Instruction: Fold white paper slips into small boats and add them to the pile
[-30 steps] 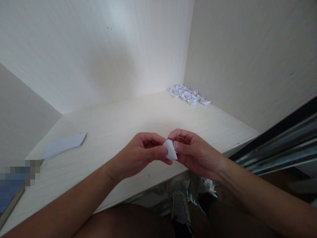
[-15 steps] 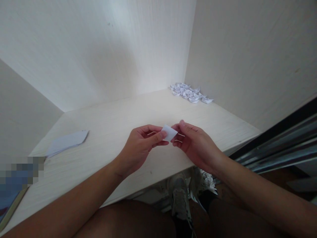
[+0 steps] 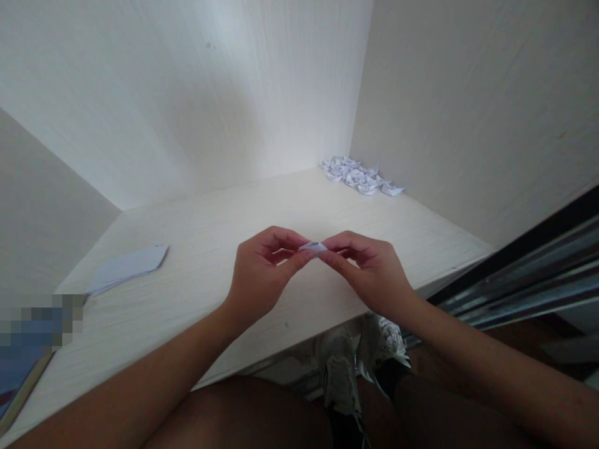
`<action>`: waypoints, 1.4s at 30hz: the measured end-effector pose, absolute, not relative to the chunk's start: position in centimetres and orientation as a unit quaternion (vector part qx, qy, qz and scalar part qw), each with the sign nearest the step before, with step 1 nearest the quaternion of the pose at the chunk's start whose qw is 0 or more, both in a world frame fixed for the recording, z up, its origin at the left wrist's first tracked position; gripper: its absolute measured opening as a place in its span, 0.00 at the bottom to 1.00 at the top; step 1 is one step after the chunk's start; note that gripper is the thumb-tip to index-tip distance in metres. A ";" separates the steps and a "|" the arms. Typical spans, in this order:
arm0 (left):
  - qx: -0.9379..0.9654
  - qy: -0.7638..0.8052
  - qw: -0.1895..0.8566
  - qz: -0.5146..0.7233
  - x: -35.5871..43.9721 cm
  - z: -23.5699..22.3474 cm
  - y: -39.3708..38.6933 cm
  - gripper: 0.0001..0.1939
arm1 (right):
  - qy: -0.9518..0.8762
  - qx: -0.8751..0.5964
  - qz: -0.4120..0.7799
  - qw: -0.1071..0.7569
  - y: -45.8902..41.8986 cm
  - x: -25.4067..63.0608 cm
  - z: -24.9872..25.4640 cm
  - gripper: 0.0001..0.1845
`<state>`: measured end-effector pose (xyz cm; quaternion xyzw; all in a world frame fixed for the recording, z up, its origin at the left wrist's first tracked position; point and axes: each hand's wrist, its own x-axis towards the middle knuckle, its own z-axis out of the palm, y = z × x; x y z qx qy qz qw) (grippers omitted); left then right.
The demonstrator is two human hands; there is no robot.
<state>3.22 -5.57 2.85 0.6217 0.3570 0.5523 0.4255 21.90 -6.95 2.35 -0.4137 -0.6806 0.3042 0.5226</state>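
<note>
A small folded piece of white paper (image 3: 313,247) is held in the air above the pale wooden desk (image 3: 224,224). My left hand (image 3: 264,272) pinches its left end between thumb and fingers. My right hand (image 3: 369,268) pinches its right end in the same way. The paper lies almost edge-on to the camera, so its shape is hard to read. Both hands hover over the front part of the desk, close together.
A pile of several small folded white paper pieces (image 3: 360,176) lies in the far right corner against the wall. A stack of flat white sheets (image 3: 127,267) rests at the left. A blurred-out patch (image 3: 32,330) sits at the left edge. Shoes (image 3: 344,368) show below the desk.
The hands rose and moved forward over the desk. The paper turned from showing a flat face to lying nearly edge-on, with both hands now pinching its ends.
</note>
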 end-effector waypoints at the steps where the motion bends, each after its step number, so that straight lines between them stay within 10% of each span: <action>1: 0.650 0.352 0.387 0.551 3.2 3.0 -5.7 0.08 | -0.708 -0.407 0.252 0.520 -7.0 22.1 2.4 0.05; 11: 0.823 0.294 0.085 0.478 2.5 4.0 -6.0 0.04 | -0.856 -0.283 -0.002 0.433 -7.1 23.8 2.9 0.06; 26: 0.729 0.388 0.378 0.418 2.6 1.6 -4.6 0.07 | -0.757 -0.445 0.247 0.409 -6.1 22.5 0.6 0.04; 42: 0.822 0.380 0.212 0.367 2.3 1.2 -4.4 0.07 | -0.762 -0.492 0.225 0.357 -5.7 22.2 0.7 0.02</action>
